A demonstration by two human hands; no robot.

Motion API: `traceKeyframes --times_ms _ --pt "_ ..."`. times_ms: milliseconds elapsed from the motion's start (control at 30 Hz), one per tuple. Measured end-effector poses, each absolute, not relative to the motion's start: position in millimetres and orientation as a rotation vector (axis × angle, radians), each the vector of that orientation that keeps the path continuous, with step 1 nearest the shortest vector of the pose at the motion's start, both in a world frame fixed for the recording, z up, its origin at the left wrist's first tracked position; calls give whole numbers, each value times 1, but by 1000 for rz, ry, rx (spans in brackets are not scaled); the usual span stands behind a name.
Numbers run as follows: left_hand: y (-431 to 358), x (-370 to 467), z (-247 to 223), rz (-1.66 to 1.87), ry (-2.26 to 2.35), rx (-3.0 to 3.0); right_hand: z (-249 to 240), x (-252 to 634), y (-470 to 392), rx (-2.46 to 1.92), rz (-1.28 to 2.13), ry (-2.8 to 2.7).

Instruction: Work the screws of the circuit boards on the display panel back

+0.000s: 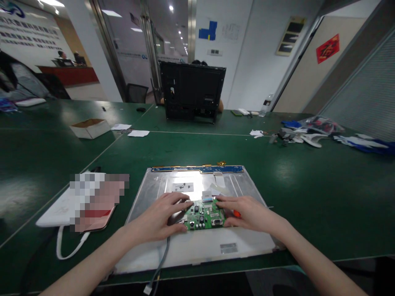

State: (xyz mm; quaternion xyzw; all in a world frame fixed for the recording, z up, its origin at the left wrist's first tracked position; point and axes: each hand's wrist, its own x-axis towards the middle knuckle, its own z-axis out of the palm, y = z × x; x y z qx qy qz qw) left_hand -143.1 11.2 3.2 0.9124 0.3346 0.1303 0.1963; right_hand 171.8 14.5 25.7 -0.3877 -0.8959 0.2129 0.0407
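A green circuit board point(205, 214) lies over the middle of a silver display panel point(197, 242), back side up. My left hand point(169, 213) grips the board's left edge between thumb and fingers. At its right edge, my right hand point(242, 211) holds it the same way. Something orange-red point(236, 213), perhaps a tool handle, shows under my right palm; most of it is hidden. A flat ribbon cable point(207, 199) meets the board's far edge. Along the panel's far side runs a blue circuit strip point(197, 169). Small screws point(183, 187) rest on a pale patch of the panel.
A grey cable point(163, 259) with a white plug hangs over the near edge. To the left lie a white device point(58, 209) and a pink phone point(98, 222). Beyond stand an open box point(90, 128) and a black monitor point(193, 90) with a person behind it. Parts and gloves point(364, 142) lie right.
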Motion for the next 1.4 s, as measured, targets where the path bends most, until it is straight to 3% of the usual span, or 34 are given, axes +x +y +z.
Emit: traceKeyframes --times_ms 133,300,500,933,1400 --pt "8 -143 4 383 958 2543 33 177 14 -1135 669 -2716" --pt "9 -142 5 426 1026 2486 52 183 13 -974 603 -2215" --pt "33 -137 15 705 1124 2513 68 177 42 -701 1269 -1428" --pt "85 -132 -8 810 1397 2417 -6 132 115 -951 1702 -1108" --pt "75 -139 -5 574 1325 2419 -18 127 101 -798 1768 -1017"
